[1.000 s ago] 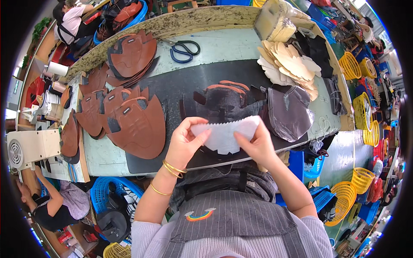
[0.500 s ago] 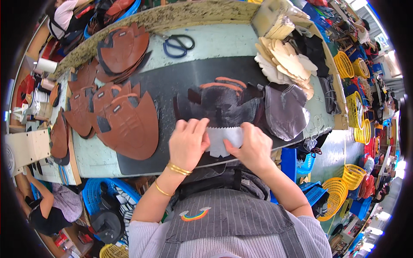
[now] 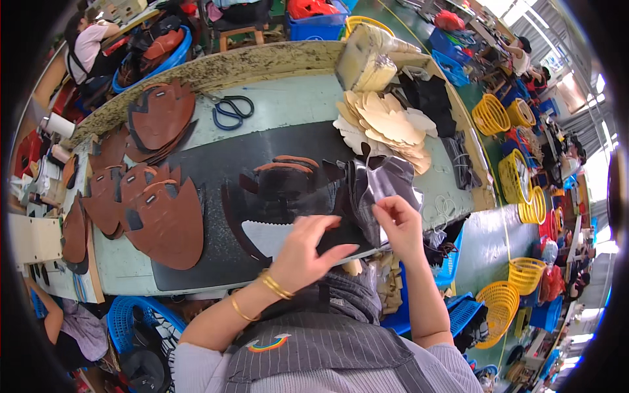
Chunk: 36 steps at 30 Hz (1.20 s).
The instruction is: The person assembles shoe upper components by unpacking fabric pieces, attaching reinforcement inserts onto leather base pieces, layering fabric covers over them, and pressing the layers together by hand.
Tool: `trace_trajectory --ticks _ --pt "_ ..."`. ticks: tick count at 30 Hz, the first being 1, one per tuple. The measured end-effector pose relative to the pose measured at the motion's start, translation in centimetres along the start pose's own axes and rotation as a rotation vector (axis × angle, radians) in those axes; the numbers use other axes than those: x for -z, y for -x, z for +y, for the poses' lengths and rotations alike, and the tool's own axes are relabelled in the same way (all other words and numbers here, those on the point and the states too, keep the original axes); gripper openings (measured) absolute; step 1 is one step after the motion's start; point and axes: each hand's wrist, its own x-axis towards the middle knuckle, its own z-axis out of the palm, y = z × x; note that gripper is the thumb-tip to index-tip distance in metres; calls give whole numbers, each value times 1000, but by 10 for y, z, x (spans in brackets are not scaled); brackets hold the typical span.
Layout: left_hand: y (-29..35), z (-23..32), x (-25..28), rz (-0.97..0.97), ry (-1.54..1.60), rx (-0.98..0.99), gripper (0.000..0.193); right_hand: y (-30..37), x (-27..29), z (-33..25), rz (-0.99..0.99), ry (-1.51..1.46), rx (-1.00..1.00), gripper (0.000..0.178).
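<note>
My right hand [image 3: 401, 226] pinches the lower edge of a glossy black leather piece [image 3: 368, 196], which is lifted and bent upward from the stack at the right of the mat. My left hand [image 3: 304, 252] is open, thumb apart from the fingers, and holds nothing. Just left of its fingers, a pale piece with a zigzag edge [image 3: 267, 237] lies on black leather shoe uppers [image 3: 285, 180], partly covered by that hand. These uppers have reddish-brown edges at their far end. Beneath them is a black mat [image 3: 190, 160] on the pale green tabletop [image 3: 288, 98].
Stacked brown shoe uppers [image 3: 167, 226] lie at the left. Scissors with dark blue handles [image 3: 232, 112] rest behind the mat. Cream cut pieces [image 3: 386, 124] are piled at the back right. A raised worn rim [image 3: 262, 62] borders the table; blue and yellow baskets [image 3: 501, 304] stand around.
My left hand has let go of the pale piece, which now lies flat. My right hand has moved right and lifted the glossy black piece. The whole view has shifted.
</note>
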Motion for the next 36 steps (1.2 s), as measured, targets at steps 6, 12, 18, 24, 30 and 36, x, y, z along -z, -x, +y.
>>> trace_trajectory --ticks 6,12,18,24,30,36 --pt "-1 13 -13 179 784 504 16 16 -45 -48 126 150 290 13" --pt "6 31 13 284 856 477 17 4 -50 -65 -2 343 867 28" --pt "11 38 27 345 973 434 21 2 -54 -81 -93 389 1031 39" --pt "13 34 29 351 787 333 18 -1 -55 -89 -144 481 1094 41" --pt "18 25 27 362 725 305 16 4 -60 -97 -98 454 930 30" --pt "8 42 37 301 1123 355 13 13 -61 -109 -315 106 500 15"
